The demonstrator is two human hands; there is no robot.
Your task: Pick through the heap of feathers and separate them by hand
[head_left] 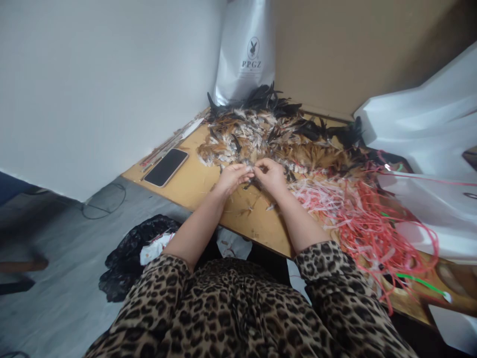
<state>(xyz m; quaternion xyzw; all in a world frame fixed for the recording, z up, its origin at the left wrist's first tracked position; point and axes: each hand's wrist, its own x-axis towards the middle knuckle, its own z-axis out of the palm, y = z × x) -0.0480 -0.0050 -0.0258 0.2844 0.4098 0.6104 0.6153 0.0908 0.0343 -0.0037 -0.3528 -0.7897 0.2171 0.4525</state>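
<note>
Pinching feathers at the heap's edge

My left hand (233, 177) and right hand (271, 174) grip small, light, fragile brown-and-white feathers (250, 171); I judge the stiff quills the safest hold.

Bare wooden tabletop (194, 186) lies open on the near left, between the phone (166, 167) and the left hand (234, 178), and along the near edge below both wrists. Straight ahead a broad feather heap (261, 132) blocks the way, reaching back to the silver bag (246, 54) in the corner. To the right of the right hand (271, 174), tangled red and pink plastic strips (365, 219) cover the surface, with white bags (428, 129) beyond. Thin sticks (167, 144) line the left edge by the wall.
</note>
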